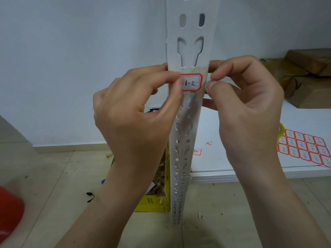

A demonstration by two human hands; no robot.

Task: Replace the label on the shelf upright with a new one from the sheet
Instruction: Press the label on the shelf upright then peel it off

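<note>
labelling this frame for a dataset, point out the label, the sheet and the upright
label (192,83): head view, white middle by the writing
sheet (304,146): head view, middle of the sticker grid
upright (191,32): head view, bare face above the keyhole slots

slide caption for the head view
Left hand pinches a red-bordered white paper label; right hand grips the white slotted upright.

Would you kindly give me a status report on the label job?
Left hand pinching left edge of label on shelf upright. Right hand pinching at upright's right edge. Sheet lies on shelf, right; nothing in the way.
</note>
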